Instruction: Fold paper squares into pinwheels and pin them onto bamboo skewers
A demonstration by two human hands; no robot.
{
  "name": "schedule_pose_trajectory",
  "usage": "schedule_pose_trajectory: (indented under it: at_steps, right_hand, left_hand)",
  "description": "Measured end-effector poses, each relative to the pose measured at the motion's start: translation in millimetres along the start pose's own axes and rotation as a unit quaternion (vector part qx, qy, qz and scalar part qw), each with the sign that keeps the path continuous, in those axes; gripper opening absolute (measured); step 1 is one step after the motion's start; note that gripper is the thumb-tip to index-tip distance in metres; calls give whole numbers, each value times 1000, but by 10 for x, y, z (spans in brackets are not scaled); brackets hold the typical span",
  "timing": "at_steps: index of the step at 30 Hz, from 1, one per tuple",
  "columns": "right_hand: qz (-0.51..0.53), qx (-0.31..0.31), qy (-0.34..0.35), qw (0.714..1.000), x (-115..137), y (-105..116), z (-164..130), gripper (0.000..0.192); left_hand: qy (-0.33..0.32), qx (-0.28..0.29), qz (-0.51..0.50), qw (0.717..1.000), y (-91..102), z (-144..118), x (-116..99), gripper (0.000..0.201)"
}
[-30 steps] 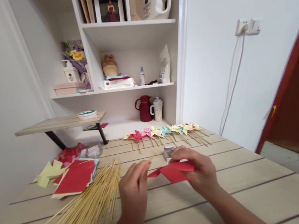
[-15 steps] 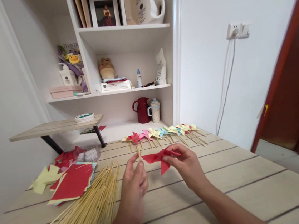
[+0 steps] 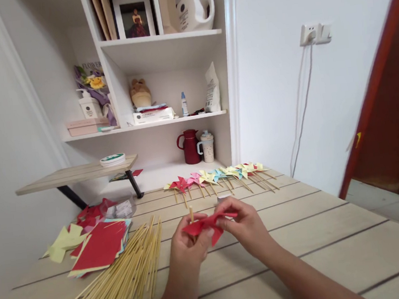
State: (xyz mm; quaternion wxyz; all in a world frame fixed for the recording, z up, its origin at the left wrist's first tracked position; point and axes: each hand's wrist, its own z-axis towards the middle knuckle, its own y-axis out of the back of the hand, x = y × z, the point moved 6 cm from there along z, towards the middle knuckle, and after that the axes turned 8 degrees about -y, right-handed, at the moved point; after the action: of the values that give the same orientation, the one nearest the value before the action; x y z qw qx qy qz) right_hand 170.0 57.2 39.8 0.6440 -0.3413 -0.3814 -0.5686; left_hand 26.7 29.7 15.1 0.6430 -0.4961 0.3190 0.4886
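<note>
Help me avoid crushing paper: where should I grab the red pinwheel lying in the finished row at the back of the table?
Grip the red paper pinwheel by its bare wooden stick, coming from the near side. The stick points toward you, clear of the folded blades, while neighbouring pinwheels crowd its right.

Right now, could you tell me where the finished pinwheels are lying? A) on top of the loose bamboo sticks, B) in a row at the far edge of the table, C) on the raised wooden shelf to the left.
B: the finished pinwheels lie side by side in a row at the far edge of the table, beyond both hands.
</note>
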Motion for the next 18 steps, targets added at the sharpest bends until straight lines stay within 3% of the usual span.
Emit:
schedule_pose_trajectory:
  at_steps: [4,7,11,18]
  right_hand:
    - [-67,16,152,986,212,-41,-106,8]
    - [-60,-4,234,970,310,-2,-158,10]
    - [-51,-33,264,963,337,80,-169,19]
    - [-74,-14,301,951,369,48,-215,25]
  left_hand:
    - [-83,-21,57,995,30,-27,-105,17]
    - [-129,-13,75,989,68,-38,-123,15]
    - [-175,-23,93,980,143,-49,-119,25]
    - [-244,8,135,960,135,-83,-218,12]
